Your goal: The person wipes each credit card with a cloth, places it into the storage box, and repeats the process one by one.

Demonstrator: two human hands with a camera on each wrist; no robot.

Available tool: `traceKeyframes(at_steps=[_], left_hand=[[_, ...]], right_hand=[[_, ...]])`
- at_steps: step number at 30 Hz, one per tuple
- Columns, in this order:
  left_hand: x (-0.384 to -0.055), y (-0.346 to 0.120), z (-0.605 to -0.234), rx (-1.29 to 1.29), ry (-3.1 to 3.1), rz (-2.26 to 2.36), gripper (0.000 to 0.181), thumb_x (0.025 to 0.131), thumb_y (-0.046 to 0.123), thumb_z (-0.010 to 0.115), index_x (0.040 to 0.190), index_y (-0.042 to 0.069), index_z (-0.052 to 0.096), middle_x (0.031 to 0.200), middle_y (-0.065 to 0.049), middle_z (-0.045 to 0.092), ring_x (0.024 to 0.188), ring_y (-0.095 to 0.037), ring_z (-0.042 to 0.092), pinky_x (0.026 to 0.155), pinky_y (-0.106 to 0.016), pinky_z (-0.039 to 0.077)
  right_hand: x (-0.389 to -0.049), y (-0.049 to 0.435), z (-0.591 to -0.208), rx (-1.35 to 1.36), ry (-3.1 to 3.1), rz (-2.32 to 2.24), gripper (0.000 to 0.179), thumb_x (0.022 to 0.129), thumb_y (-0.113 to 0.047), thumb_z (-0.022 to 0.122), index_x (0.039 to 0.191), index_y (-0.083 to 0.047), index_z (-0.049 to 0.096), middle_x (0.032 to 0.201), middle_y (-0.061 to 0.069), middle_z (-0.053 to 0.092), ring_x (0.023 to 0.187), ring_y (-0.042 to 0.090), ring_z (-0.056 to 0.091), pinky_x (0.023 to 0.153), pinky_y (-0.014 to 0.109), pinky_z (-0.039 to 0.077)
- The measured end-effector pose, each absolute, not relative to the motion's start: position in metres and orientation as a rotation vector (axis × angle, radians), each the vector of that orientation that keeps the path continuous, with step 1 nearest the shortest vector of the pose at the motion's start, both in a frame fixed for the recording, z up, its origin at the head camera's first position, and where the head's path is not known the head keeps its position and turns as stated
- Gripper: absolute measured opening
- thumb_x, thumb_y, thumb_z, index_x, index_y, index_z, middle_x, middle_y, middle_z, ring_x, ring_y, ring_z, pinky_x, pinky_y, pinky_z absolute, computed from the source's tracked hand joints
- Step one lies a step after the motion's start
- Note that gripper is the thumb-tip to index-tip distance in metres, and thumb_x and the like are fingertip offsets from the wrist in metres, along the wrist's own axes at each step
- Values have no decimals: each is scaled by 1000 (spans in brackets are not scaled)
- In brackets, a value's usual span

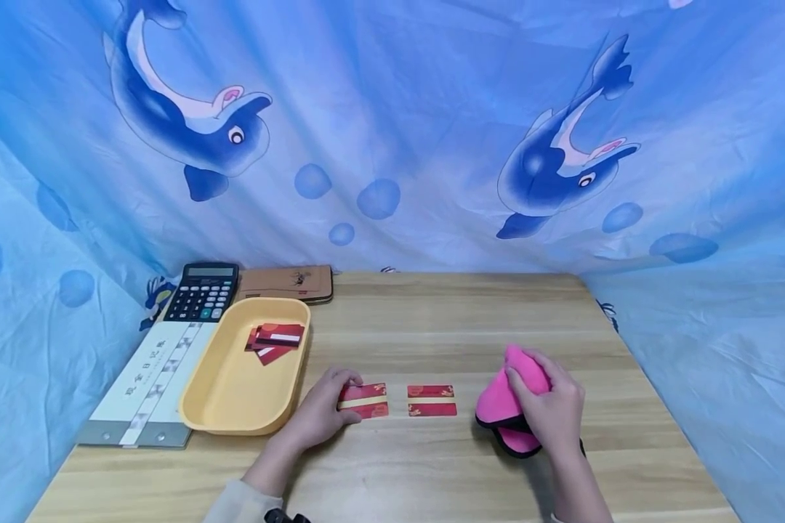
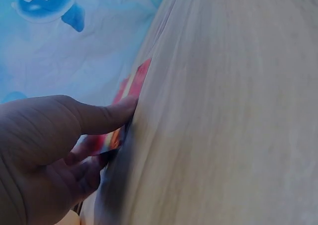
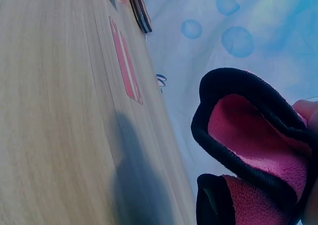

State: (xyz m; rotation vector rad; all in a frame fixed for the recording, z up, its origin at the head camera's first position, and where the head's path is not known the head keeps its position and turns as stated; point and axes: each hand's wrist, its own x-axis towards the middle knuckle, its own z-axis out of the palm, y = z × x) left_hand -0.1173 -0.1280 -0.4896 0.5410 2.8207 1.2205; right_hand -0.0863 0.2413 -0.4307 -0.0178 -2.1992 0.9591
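Note:
My left hand (image 1: 320, 410) pinches a red card (image 1: 371, 401) with a pale stripe by its left end. In the left wrist view the thumb lies over the card (image 2: 135, 86), and its near edge looks slightly raised off the wood. A second red card (image 1: 432, 401) lies flat on the table just to the right, untouched. My right hand (image 1: 556, 407) grips a folded pink cloth (image 1: 502, 396) with black edging, to the right of that card. The cloth's folds (image 3: 248, 130) hang beyond the fingers in the right wrist view, its shadow falling on the table.
A yellow tray (image 1: 199, 399) left of my left hand holds several red cards (image 1: 278, 340). Beyond it are a white binder (image 1: 144, 370), a black calculator (image 1: 203, 294) and a brown notebook (image 1: 288, 282). Blue dolphin-print curtains (image 1: 392, 109) hang around the wooden table (image 1: 392, 472).

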Motion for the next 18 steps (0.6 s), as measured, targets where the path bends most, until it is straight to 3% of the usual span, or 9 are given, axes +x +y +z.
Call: traceKeyframes(at_steps=[3,7,11,14,18], left_hand=[[-116,-126,-491,497,2797,1308,49,80,-3,82,122,14,63,115,-3,55,106,-20,57,97,-46,50],[-118,-123,-490,428,2786,1466,52,82,-8,78,130,7,63,113,-5,66,95,-17,62,85,-37,55],[-123,-115,-481,253,2644,1755,35,83,-4,78,117,2,72,100,-10,76,82,-15,68,70,-29,59],[-129,-108,-465,132,2496,1952,25,85,-2,77,110,1,73,101,-15,76,86,-21,73,73,-30,62],[-141,-97,-439,48,2376,2093,25,87,1,77,111,-2,72,104,-19,75,92,-28,74,75,-29,62]], right_hand=[[-87,240,-433,-11,-2199,987,41,72,-5,90,111,-4,77,101,11,76,84,13,67,67,5,46],[-90,235,-432,9,-2196,1023,40,73,-6,90,111,-5,77,104,10,76,87,15,68,68,7,47],[-94,227,-427,46,-2199,1037,40,74,-6,90,112,-6,76,105,10,76,87,21,68,67,9,47],[-99,218,-418,106,-2193,1055,40,75,-6,89,113,-7,76,105,10,75,87,23,68,68,8,46],[-110,203,-403,240,-2155,1070,39,74,-6,89,112,-7,76,106,8,75,90,24,69,70,10,48]])
